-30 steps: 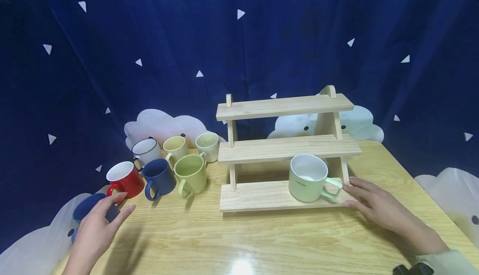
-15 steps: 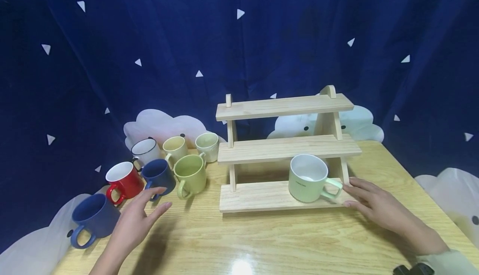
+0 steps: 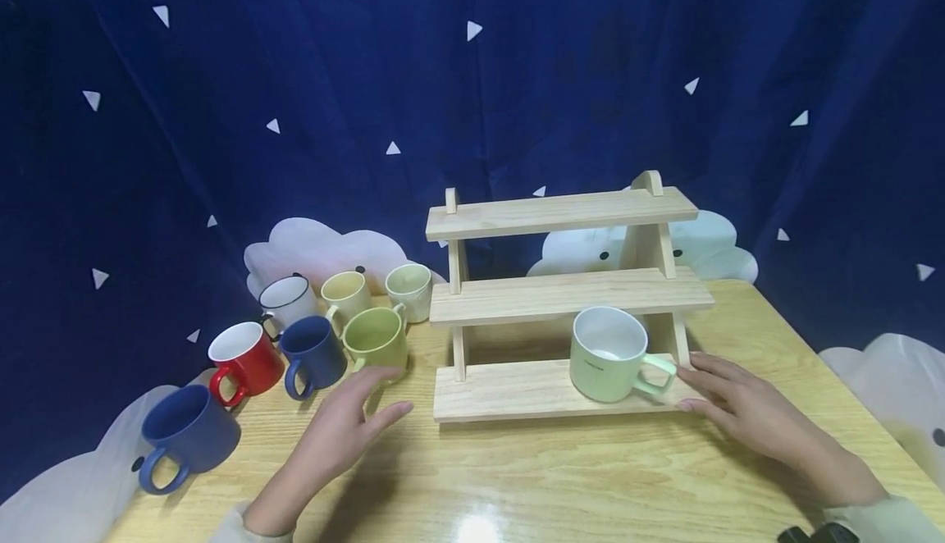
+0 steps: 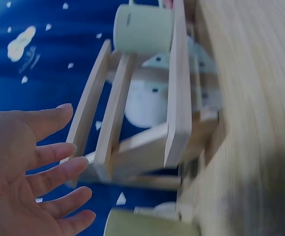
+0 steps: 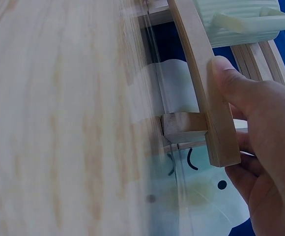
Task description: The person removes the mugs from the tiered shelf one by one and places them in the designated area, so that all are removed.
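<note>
My left hand (image 3: 347, 412) hovers over the table in front of the olive-green mug (image 3: 375, 336), holding nothing. In the left wrist view its fingers (image 4: 59, 177) are spread and apart from the shelf. My right hand (image 3: 746, 399) grips the right end of the bottom board of a three-tier wooden display shelf (image 3: 509, 387). The right wrist view has the thumb (image 5: 226, 73) on the board's front edge and the other fingers around its end. A pale green mug (image 3: 601, 367) stands upright on that bottom board, handle toward my right hand.
Left of the shelf stand a large blue mug (image 3: 194, 432), a red mug (image 3: 251, 362), a smaller blue mug (image 3: 316, 354), a white mug (image 3: 289, 305), a yellow mug (image 3: 347, 297) and a pale cup (image 3: 410, 293). A dark blue curtain (image 3: 354, 75) hangs behind the table.
My left hand has moved rightward from beside the large blue mug, past the smaller blue mug, to the front of the olive-green mug. My right hand and the shelf have stayed put.
</note>
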The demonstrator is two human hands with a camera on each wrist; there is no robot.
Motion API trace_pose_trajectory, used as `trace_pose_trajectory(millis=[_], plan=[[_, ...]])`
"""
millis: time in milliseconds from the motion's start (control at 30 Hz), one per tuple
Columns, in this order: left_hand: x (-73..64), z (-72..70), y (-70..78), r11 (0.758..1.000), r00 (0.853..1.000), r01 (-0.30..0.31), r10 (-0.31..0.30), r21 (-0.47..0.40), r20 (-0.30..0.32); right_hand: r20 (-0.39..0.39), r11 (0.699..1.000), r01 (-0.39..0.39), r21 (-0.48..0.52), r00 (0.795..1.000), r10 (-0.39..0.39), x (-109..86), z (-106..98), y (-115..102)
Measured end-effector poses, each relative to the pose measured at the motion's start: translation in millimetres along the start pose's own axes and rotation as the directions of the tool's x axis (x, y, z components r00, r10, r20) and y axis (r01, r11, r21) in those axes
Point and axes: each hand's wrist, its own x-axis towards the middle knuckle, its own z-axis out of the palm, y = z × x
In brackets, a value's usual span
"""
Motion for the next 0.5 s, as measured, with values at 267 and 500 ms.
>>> trace_pose_trajectory(millis=[267, 500], plan=[[10.9, 28.4, 27.2, 0.991, 0.989, -0.131, 0.134, -0.04, 0.061, 0.005, 1.0, -0.001, 0.002, 1.0, 0.001, 0.2, -0.2, 0.7], [20.6, 52.2, 52.1, 0.965, 0.961, -0.247, 0.256, -0.092, 0.107, -0.012, 1.0, 0.015, -0.003, 1.0, -0.015, -0.8, 1.1, 1.7]])
